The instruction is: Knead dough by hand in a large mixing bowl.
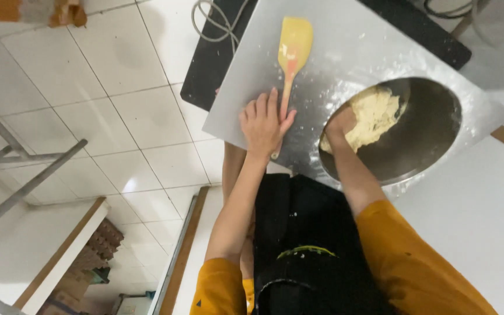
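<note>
Head view: right hand [340,125] is gripping shaggy, unsmoothed dough [374,114] in the bowl [427,140]; left hand [263,123] is lying open over the spatula [294,49].

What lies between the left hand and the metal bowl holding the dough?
Only bare steel sheet dusted with flour separates the left hand from the bowl, per the head view; the yellow spatula lies beside that hand.

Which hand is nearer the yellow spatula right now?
Left. The left hand rests on the yellow spatula's handle, on the metal sheet. The right hand is in the bowl, on the dough.
</note>
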